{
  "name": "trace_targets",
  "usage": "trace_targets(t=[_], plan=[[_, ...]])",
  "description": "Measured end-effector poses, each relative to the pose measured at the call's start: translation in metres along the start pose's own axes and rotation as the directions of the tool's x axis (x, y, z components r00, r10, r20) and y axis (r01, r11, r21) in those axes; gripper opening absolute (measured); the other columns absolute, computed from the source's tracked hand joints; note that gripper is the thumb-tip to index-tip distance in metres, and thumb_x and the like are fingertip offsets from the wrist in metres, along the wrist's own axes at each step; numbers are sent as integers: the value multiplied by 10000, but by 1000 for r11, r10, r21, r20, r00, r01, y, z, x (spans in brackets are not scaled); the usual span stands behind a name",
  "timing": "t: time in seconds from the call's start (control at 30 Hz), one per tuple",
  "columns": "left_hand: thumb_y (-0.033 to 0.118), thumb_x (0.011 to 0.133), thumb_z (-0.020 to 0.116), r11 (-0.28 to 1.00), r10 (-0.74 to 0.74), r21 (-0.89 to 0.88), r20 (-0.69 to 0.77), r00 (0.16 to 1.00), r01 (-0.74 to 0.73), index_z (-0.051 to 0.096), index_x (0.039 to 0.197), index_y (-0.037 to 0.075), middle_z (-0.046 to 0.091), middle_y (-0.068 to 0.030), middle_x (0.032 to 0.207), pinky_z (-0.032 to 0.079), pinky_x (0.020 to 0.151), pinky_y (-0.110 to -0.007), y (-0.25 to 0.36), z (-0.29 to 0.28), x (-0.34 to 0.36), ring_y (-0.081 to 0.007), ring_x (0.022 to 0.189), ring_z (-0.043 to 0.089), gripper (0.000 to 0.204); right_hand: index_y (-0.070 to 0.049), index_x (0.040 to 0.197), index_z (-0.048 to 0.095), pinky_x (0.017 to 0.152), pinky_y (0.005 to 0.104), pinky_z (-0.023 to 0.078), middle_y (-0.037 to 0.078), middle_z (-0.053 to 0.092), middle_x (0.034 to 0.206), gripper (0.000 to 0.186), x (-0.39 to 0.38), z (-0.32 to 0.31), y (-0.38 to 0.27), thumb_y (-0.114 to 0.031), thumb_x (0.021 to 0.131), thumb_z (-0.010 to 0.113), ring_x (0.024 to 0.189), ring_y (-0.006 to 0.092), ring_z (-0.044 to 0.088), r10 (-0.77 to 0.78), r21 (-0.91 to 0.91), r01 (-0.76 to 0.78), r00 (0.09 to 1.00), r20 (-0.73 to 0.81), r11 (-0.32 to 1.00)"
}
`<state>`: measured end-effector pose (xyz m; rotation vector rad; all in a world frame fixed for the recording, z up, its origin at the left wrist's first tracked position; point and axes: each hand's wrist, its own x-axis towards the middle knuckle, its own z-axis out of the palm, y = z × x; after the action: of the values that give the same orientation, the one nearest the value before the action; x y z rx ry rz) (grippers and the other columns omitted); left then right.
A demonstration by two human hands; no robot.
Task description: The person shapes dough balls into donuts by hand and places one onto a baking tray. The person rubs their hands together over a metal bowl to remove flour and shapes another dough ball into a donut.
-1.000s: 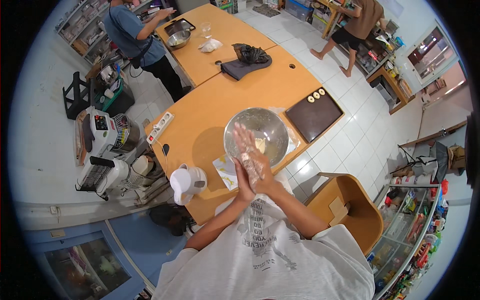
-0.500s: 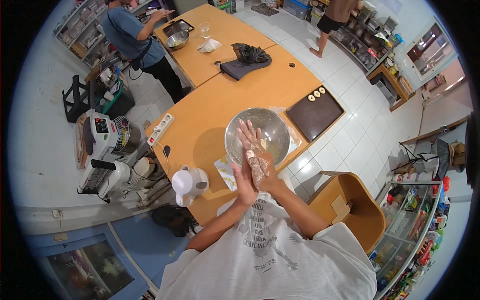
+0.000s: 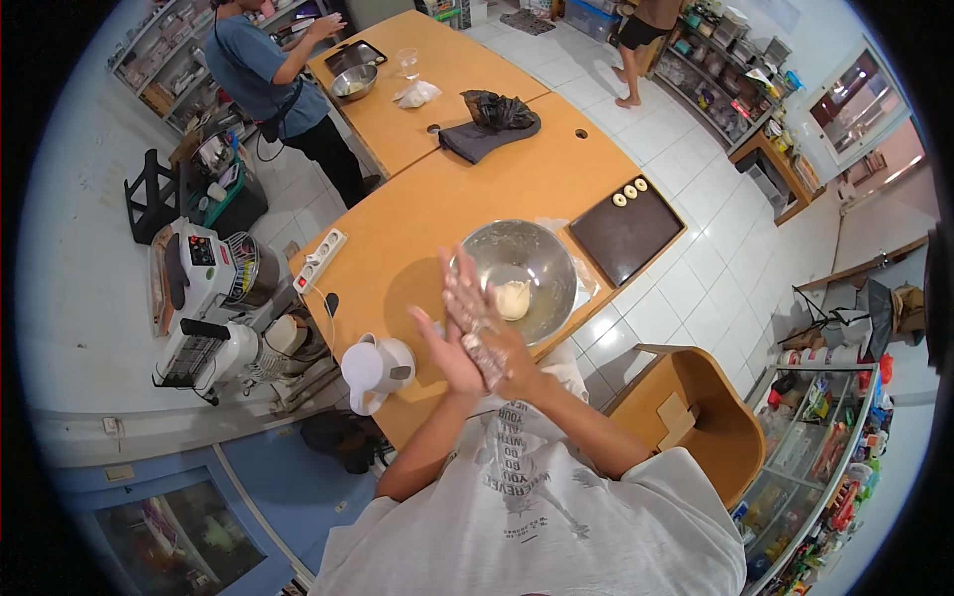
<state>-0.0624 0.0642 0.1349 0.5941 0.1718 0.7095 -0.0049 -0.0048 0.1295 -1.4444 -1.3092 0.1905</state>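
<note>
My left hand [image 3: 453, 353] and my right hand [image 3: 482, 328] press palm to palm just left of a steel bowl [image 3: 552, 268], fingers stretched out. The right hand lies on top, smeared with pale flour or dough; whether anything small lies between the palms I cannot make out. A pale lump of dough [image 3: 514, 300] sits in the bowl. A white kettle [image 3: 366, 370] stands left of my hands. A dark tray [image 3: 621, 243] with three small pale rings [image 3: 630, 192] rests right of the bowl on the wooden table [image 3: 388, 268].
A power strip [image 3: 320, 258], dark cloth [image 3: 472, 139] and black bag [image 3: 502, 109] lie on the tables. Mixers [image 3: 214, 278] stand left, a chair [image 3: 720, 417] right. A person in blue [image 3: 258, 70] stands at the far table, another [image 3: 646, 40] by the back shelves.
My joined hands have shifted left, uncovering the dough in the bowl, and my left thumb is spread wider. The person at the back shelves has moved leftward and farther away.
</note>
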Motion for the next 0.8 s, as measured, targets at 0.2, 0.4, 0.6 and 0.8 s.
trace_targets(t=[0.2,0.4,0.6,0.8], plan=[[719,1038,231,983,25,180,0,1000,-24,67,1686,239,109,-24,1751,48,1290,-406,-38,-49,2,-201,1608,71,822,1,1500,515,1238,486,234,213,403,1625,478,-10,12,-5,-161,1051,490,1545,400,300,79,293,-72,997,-11,953],[756,1019,197,993,-28,113,-3,1000,28,83,1676,110,108,-62,1746,37,1295,-402,-39,-28,-22,-238,1605,84,928,-28,1521,492,1255,487,168,192,372,1650,478,-12,1,28,-201,1079,440,1565,387,259,85,180,-75,995,-50,981],[748,1025,188,986,119,123,-12,993,-117,83,1681,159,122,-69,1742,42,1299,-421,-8,-27,18,-246,1604,95,888,-25,1515,477,1249,513,160,196,365,1653,484,-19,19,-1,-215,1071,444,1578,384,227,26,236,-38,998,51,971],[750,1024,180,975,-25,221,60,998,11,82,1683,189,103,-34,1748,62,1298,-416,-36,-31,-21,-219,1609,80,871,9,1525,476,1253,487,182,230,375,1637,515,4,1,27,-186,1049,475,1560,403,266,78,123,-67,994,-79,990]])
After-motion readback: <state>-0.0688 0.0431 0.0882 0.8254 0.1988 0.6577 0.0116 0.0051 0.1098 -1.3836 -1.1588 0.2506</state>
